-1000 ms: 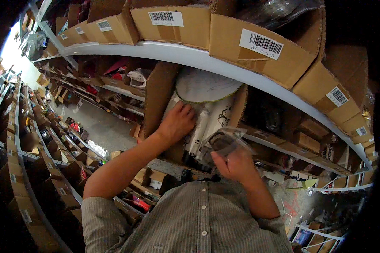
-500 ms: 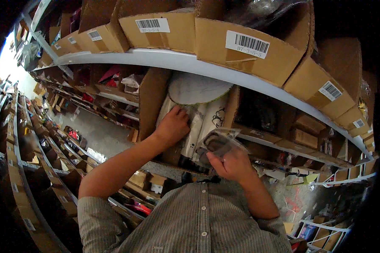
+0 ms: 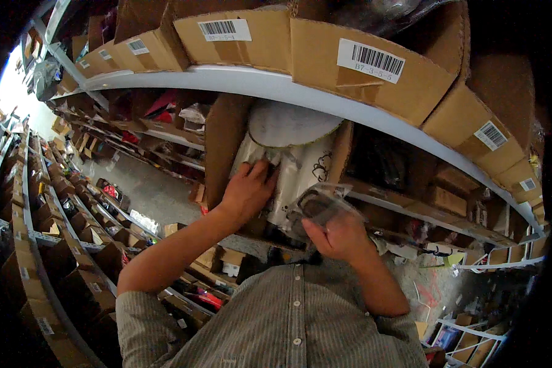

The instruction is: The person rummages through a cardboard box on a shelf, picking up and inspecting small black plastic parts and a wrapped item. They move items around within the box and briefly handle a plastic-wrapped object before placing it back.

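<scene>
In front of me a cardboard box point(image 3: 222, 144), pulled partway from the shelf, holds white rolled packages point(image 3: 294, 178) in clear wrap, one with a black line drawing. A round white disc-like piece point(image 3: 291, 124) with a dark greenish edge lies across their far end. My left hand point(image 3: 249, 191) rests on the packages at the left, fingers apart. Over the box's near right side, my right hand point(image 3: 342, 234) grips a clear plastic bag point(image 3: 326, 202) with dark, curved items inside. What exactly the bag contains is hard to make out.
A white shelf beam point(image 3: 251, 78) crosses above the box, with labelled cardboard bins point(image 3: 374, 86) on it. To the right is a dark compartment point(image 3: 377, 161). More racks of bins point(image 3: 61, 245) line the left side beyond a grey floor aisle point(image 3: 138, 190).
My left hand has shifted slightly toward me, its fingers more spread on the packages. The right hand keeps hold of the bag nearly in place. The view has tilted a little.
</scene>
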